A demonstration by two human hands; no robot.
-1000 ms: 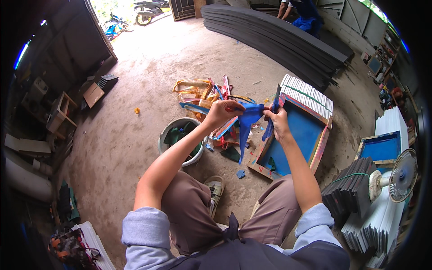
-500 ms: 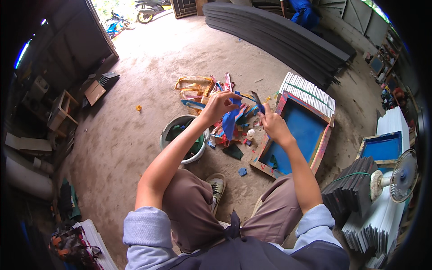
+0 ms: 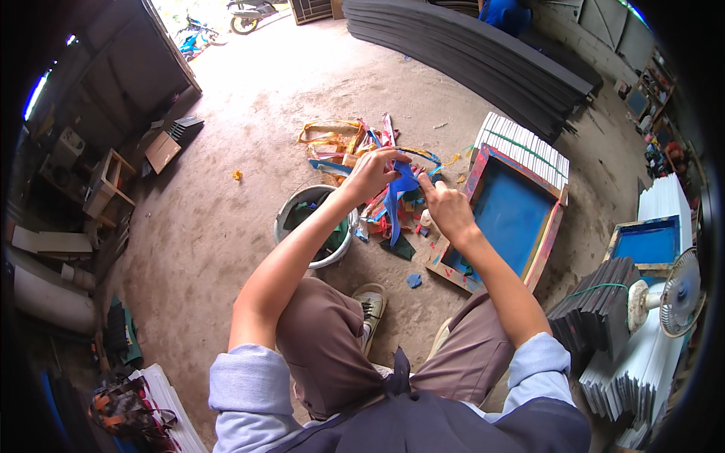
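Note:
Ahead of my knees, my left hand [image 3: 370,175] is closed in a pinch on a blue strip [image 3: 394,198] of thin, cloth-like material, which hangs over a heap of scraps. My right hand [image 3: 448,208] is closed at the strip's right edge. A dark-bladed hand tool showed in it a moment before; now the fingers hide nearly all of it. Beneath both hands lies the heap of coloured scraps [image 3: 332,134], in yellow, red, blue and green. A grey-rimmed bucket [image 3: 350,243] with dark green pieces inside stands below my left forearm.
Right of the heap, a wooden frame with blue mesh [image 3: 516,208] leans by a strapped stack of white sheets [image 3: 521,147]. Long dark sheets [image 3: 468,60] lie at the back, with a person in blue [image 3: 504,15] behind. A fan [image 3: 680,293] stands at right.
My right hand has come left and turned in toward the blue strip, and its dark blade no longer shows. My left fingers have closed on the strip and raised its upper end.

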